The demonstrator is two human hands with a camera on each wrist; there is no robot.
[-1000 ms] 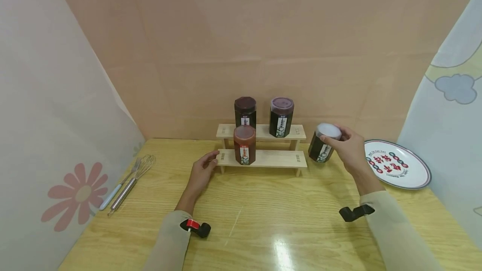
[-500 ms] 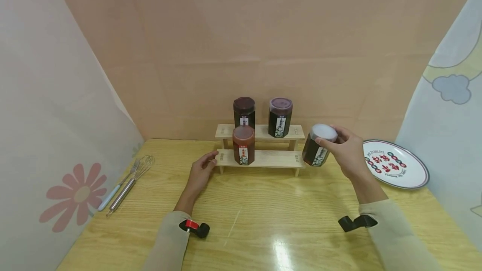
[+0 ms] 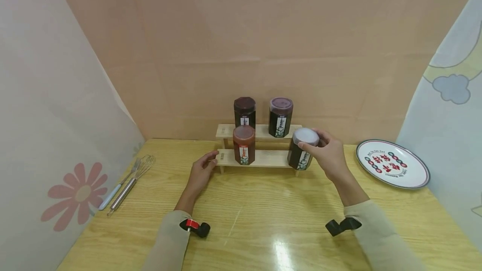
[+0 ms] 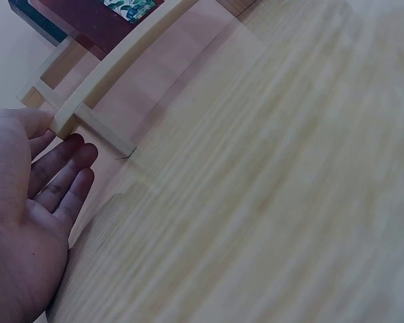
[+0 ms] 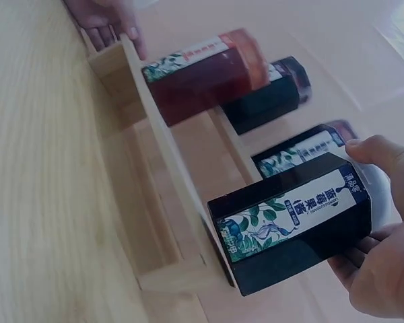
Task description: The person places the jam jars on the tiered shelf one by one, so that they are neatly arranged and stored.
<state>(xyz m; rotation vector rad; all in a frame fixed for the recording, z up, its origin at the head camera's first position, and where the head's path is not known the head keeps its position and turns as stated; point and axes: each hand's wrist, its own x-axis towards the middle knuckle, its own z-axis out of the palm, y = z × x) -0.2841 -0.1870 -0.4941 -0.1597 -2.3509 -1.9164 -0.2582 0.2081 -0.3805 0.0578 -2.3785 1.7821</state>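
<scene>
My right hand [image 3: 331, 154] grips a dark blueberry jam jar [image 5: 289, 222] by its whitish lid, thumb on one side and fingers on the other. The jar's base is right at the right end of the lower step of a two-step wooden stand [image 3: 273, 158], slightly tilted. My left hand [image 3: 201, 175] holds the left end of that step, thumb at the edge and fingers underneath, as the left wrist view shows. A reddish jam jar [image 3: 244, 152] stands on the lower step's left part. On the upper step are a dark jar [image 3: 245, 108] and a purple-lidded jar [image 3: 280, 116].
A white oval plate [image 3: 414, 172] with red lettering lies at the right of the wooden table [image 3: 263, 216]. At the left lie a whisk [image 3: 124, 195] and a fork with a pale blue handle [image 3: 110, 198]. Cloth walls surround the table.
My right hand has carried the blueberry jam jar leftward from beside the stand to the lower step's right end. My left hand has stayed at the stand's left end.
</scene>
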